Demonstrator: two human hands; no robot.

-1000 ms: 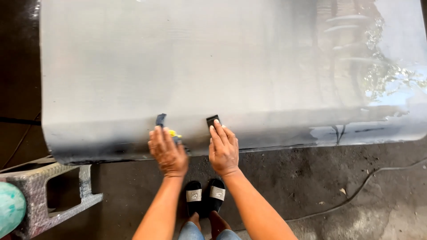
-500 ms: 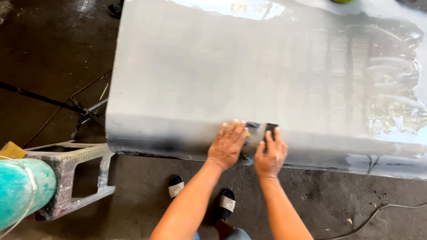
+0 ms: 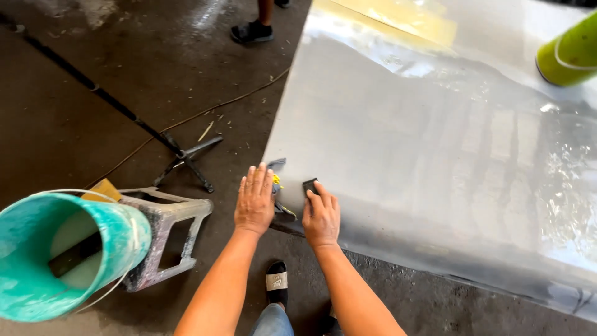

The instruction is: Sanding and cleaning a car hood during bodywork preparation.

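Observation:
A large wet grey panel (image 3: 435, 155) fills the right of the head view, its near left corner by my hands. My left hand (image 3: 254, 199) lies flat on that corner, over a grey cloth with yellow bits (image 3: 277, 186) that shows beside the fingers. My right hand (image 3: 321, 215) presses a small dark sanding block (image 3: 310, 185) flat against the panel, fingers laid over it. The two hands sit side by side, a few centimetres apart.
A teal bucket (image 3: 68, 249) stands at the lower left next to a paint-spattered stool (image 3: 165, 233). A black stand and cables (image 3: 180, 152) lie on the dark floor. A green cylinder (image 3: 569, 56) rests at the panel's top right. Another person's foot (image 3: 252, 30) stands at the top.
Both hands have slid leftwards along the panel's near edge to its left corner. The view has swung, bringing the bucket and stool closer.

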